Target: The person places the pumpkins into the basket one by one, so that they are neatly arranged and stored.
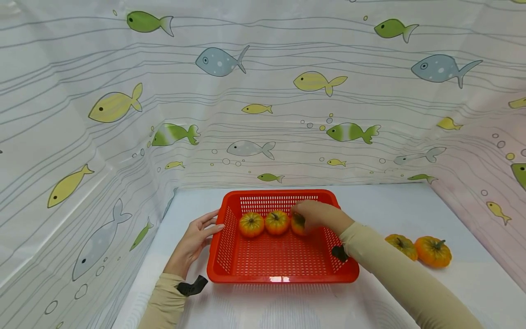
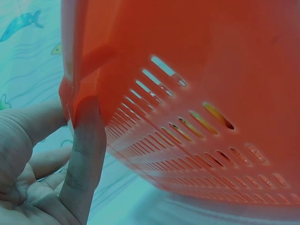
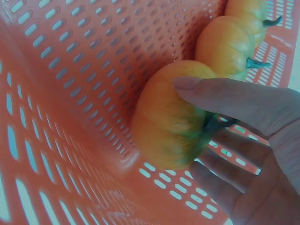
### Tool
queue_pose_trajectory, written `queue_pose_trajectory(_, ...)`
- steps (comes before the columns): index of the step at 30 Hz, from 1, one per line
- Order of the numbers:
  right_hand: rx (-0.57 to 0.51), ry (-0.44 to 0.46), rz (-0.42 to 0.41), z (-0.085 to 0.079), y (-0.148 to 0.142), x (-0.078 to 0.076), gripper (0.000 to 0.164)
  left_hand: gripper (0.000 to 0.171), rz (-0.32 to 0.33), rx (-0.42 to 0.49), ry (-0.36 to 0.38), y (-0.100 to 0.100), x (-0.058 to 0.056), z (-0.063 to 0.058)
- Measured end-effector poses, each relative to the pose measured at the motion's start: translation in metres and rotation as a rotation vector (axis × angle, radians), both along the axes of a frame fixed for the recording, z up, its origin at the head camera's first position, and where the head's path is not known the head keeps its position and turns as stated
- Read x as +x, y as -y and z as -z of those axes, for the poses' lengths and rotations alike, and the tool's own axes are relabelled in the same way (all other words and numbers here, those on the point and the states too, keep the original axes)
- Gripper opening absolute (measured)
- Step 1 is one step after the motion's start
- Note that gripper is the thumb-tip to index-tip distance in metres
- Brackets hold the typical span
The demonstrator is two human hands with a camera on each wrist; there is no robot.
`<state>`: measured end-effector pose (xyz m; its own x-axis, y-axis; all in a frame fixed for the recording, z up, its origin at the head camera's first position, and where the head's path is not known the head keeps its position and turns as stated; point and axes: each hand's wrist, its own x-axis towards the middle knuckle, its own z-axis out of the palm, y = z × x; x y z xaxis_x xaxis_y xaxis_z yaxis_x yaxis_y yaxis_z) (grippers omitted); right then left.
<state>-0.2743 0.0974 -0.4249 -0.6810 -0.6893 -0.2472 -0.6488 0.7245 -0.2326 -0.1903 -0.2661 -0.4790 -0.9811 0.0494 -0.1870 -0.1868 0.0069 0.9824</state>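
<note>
A red plastic basket (image 1: 283,278) with slotted walls stands on the table. My left hand (image 1: 196,240) holds its left rim, thumb and fingers on either side of the edge; close up, the left wrist view has a finger against the outer wall. Inside the basket, my right hand (image 1: 316,215) grips a small orange pumpkin (image 3: 164,117) with a green patch round its dark stem. The thumb lies on the pumpkin's side and the other fingers reach round by the stem. To its left, two more pumpkins, one in the middle (image 1: 277,223) and one at the left (image 1: 251,225), sit along the far wall.
Right of the basket, beyond my right forearm, a greenish-orange pumpkin (image 1: 402,246) and an orange pumpkin (image 1: 434,252) lie side by side on the pale table (image 1: 472,283). The forearm partly covers the first. A fish-patterned curtain (image 1: 283,128) closes off the back and sides.
</note>
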Motion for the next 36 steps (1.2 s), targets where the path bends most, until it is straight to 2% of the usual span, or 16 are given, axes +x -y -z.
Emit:
queue_pose_trajectory(12,-0.029,0.010,-0.017,-0.0011,-0.0017,-0.0042,0.045,0.067,-0.001,-0.002,0.001,0.0001,-0.0001,0.0004)
queue_pose_trajectory(17,-0.009,0.003,-0.014,-0.0027,-0.0030,-0.0028,0.046,0.067,-0.002,-0.003,0.002,0.0005,-0.0003,0.0012)
queue_pose_trajectory(25,-0.015,-0.032,-0.029,-0.0026,-0.0038,-0.0009,0.036,0.066,0.006,0.000,0.000,0.0008,-0.0007,0.0004)
queue_pose_trajectory(32,-0.019,-0.034,-0.009,-0.0011,-0.0025,-0.0003,0.047,0.067,0.009,-0.003,0.000,0.0008,-0.0009,0.0005)
queue_pose_trajectory(36,-0.025,-0.025,-0.006,0.0003,-0.0023,-0.0007,0.046,0.066,0.007,-0.006,0.000,0.0008,-0.0010,0.0009)
